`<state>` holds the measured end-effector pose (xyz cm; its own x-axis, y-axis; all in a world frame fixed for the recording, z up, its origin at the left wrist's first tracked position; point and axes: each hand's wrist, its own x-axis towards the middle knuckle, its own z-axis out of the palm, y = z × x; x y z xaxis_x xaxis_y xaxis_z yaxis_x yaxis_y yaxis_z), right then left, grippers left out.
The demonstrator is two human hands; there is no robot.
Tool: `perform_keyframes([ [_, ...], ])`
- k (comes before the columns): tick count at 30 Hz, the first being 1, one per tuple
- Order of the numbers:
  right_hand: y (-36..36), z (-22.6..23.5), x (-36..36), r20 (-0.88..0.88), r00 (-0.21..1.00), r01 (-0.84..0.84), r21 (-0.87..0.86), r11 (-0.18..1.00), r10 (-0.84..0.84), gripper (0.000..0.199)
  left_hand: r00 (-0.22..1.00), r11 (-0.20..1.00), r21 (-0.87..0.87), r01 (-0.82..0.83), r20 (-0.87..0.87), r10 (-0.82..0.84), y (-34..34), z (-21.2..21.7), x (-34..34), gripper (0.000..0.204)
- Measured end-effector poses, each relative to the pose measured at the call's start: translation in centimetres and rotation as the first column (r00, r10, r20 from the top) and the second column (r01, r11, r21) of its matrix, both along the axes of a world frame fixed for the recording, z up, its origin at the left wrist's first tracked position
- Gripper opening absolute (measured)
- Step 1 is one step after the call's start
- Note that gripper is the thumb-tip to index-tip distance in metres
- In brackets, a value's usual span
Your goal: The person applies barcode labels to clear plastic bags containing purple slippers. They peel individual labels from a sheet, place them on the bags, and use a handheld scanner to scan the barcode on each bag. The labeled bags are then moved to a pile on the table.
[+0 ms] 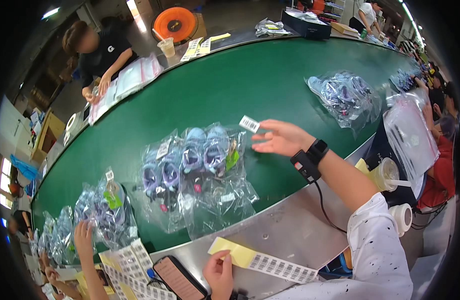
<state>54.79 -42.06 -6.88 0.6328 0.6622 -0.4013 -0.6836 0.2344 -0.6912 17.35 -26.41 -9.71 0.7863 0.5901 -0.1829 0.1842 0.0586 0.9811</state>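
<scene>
My right hand (279, 137) reaches over the green belt (270, 85) with a small white barcode label (249, 124) at its fingertips. Just left of it lie clear bags of light-blue and purple shoes (204, 150), some with a green tag (232, 159). My left hand (219, 275), low in the picture, pinches the yellow end of a strip of barcode labels (285, 267) on the metal edge. That strip stretches off to the right, its upper end bare yellow backing.
A phone (180, 278) and more label sheets (127, 262) lie left of my left hand. Another person's hand (84, 240) touches bagged shoes at the left. Across the belt a person handles plastic bags (132, 80). A lidded cup (387, 172) stands at my right.
</scene>
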Motion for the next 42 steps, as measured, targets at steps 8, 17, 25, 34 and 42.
perform_keyframes([
  [8,3.5,-4.4,6.6,-0.078,0.989,-0.129,-0.021,0.991,0.127,0.028,0.974,0.989,0.037,0.144,-0.183,-0.135,0.2,0.2,0.6,0.014],
  [17,5.6,-4.4,9.6,-0.030,0.971,-0.240,-0.226,0.944,0.239,0.017,0.968,0.989,0.063,0.134,-0.222,-0.117,-0.9,0.3,1.0,0.013],
  [25,6.7,-4.3,9.5,0.121,0.950,-0.220,-0.395,0.892,0.288,0.007,0.971,0.971,0.165,0.173,-0.191,-0.141,-1.4,0.7,1.7,0.014],
  [34,8.1,-5.3,6.5,0.575,0.309,0.360,-0.808,0.466,0.758,0.034,0.995,0.998,0.053,0.039,-0.090,-0.034,-2.8,-1.6,2.1,0.011],
  [42,-0.6,-2.2,10.0,0.577,0.188,0.757,-0.600,0.257,0.795,0.031,0.997,0.987,0.147,0.067,-0.036,-0.062,-2.1,-2.6,1.0,0.012],
])
